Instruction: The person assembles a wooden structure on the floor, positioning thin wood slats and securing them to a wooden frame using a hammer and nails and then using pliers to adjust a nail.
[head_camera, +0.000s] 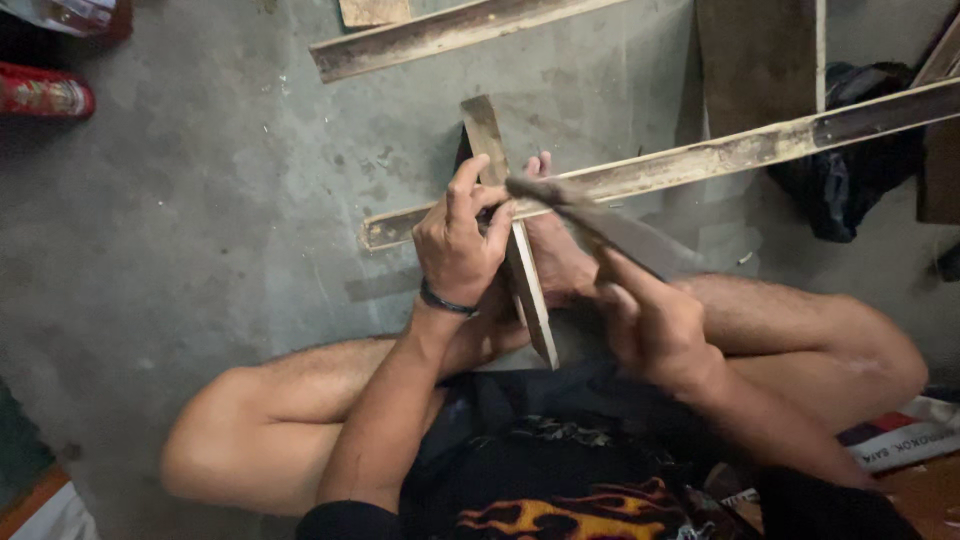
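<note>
A rough grey concrete floor (200, 230) carries long weathered wooden battens (700, 160). A person sits cross-legged on it. The left hand (458, 245) is clamped around a flat, narrow wooden slat (525, 270), which stands steeply, its long axis running from the lap up and away. The right hand (655, 325) grips a dull metal blade (610, 225), laid across the slat's upper part and pointing left.

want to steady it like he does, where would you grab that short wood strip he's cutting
Grip the wood strip around its upper half, coming from the left, where the left hand wraps it. It stands on edge, tilted away, its narrow faces fitting a closed fist, while the blade in the right hand occupies the right side.
</note>
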